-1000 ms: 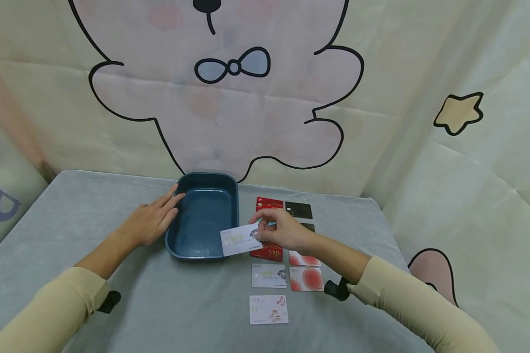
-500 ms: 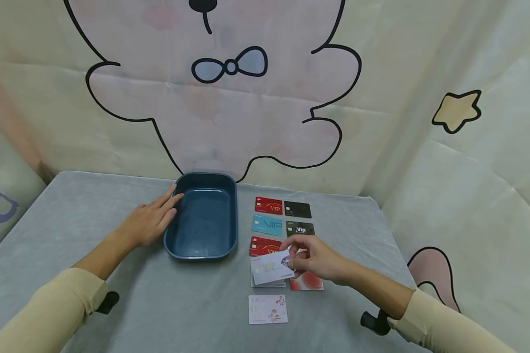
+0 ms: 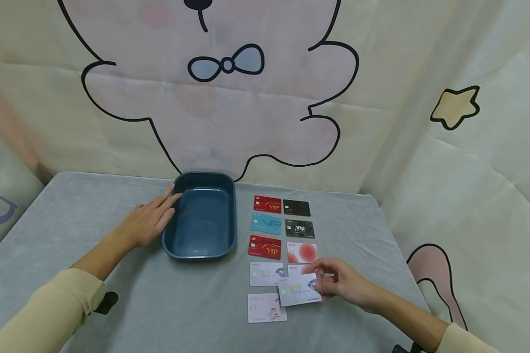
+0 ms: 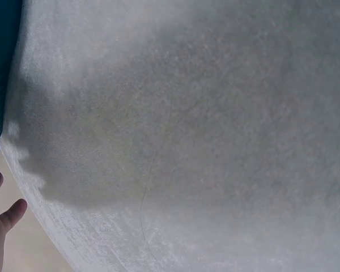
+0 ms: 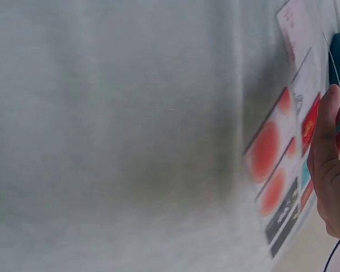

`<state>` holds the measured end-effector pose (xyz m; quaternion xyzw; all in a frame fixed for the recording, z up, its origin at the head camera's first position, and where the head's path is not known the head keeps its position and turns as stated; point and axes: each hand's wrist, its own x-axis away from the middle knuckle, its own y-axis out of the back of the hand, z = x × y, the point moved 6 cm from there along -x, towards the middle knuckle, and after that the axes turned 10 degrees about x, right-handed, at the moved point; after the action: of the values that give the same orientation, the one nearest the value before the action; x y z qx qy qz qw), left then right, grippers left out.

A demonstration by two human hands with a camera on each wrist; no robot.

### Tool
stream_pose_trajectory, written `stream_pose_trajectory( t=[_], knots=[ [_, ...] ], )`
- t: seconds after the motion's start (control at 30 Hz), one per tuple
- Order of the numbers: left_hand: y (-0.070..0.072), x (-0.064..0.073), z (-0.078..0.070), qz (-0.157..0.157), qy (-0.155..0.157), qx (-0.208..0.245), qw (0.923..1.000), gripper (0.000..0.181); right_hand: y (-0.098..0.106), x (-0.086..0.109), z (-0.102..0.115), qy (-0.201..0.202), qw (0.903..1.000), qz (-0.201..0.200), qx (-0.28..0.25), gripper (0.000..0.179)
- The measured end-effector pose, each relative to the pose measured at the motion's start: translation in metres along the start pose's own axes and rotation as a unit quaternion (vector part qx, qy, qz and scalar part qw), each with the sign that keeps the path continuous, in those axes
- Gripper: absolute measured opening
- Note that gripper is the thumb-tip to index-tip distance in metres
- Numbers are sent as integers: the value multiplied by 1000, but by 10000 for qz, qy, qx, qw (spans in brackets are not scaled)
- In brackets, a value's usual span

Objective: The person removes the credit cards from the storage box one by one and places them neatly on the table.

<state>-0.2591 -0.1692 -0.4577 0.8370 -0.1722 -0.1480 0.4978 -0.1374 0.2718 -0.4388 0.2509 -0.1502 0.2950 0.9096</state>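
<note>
In the head view my right hand [image 3: 342,283] pinches a white VIP card [image 3: 297,291] by its right end, above the near part of the card rows. The held card overlaps a white VIP card [image 3: 263,273], a card with a floral print [image 3: 263,309] and a card with red circles, partly hidden. My left hand [image 3: 146,220] lies with extended fingers against the left rim of a dark blue tray [image 3: 201,225], whose inside is bare. In the right wrist view the right hand [image 5: 331,170] holds the card [image 5: 332,59] nearly edge-on.
Two columns of cards lie right of the tray: a red card [image 3: 267,204], a light blue card [image 3: 266,223], another red card [image 3: 265,247], a black card [image 3: 297,208], a black Vip card [image 3: 299,229] and a red-circle card [image 3: 302,252]. Grey cloth [image 3: 176,304] covers the table.
My right hand has carried the white card from the tray's right rim toward me and to the right, uncovering the farther cards. The left hand stays at the tray.
</note>
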Motion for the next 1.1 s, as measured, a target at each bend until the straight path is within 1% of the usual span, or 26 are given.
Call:
stream_pose_trajectory(
  t=[0.07, 0.2, 0.37, 0.47, 0.57, 0.67, 0.87, 0.93, 1.1],
  knots=[
    [0, 0, 0, -19, -26, -14, 10000, 52, 1, 3, -7, -64, 10000, -14, -22, 40],
    [1, 1, 0, -40, -43, -26, 10000, 52, 2, 8, -21, -168, 9998, -54, -79, 37],
    [1, 1, 0, -57, -30, -14, 10000, 52, 0, 10, -36, -327, 9986, 91, -413, 35],
    [1, 1, 0, -39, -30, -22, 10000, 52, -1, 11, -43, -398, 9981, 114, -451, 35],
    [1, 1, 0, -28, 4, -8, 10000, 53, -1, 11, -50, -432, 9988, 3, -231, 33],
    [0, 0, 0, -30, 37, 4, 10000, 53, 0, 11, -55, -416, 9990, -136, 101, 30],
    [0, 1, 1, -34, 13, -10, 10000, 53, -3, 10, -56, -409, 9959, -307, 740, 25],
    [0, 1, 1, -25, 11, -4, 10000, 53, -3, 10, -55, -430, 9946, -351, 880, 24],
    [-1, 0, 1, -4, 27, 23, 10000, 53, -3, 12, -53, -483, 9926, -426, 1030, 20]
  ],
)
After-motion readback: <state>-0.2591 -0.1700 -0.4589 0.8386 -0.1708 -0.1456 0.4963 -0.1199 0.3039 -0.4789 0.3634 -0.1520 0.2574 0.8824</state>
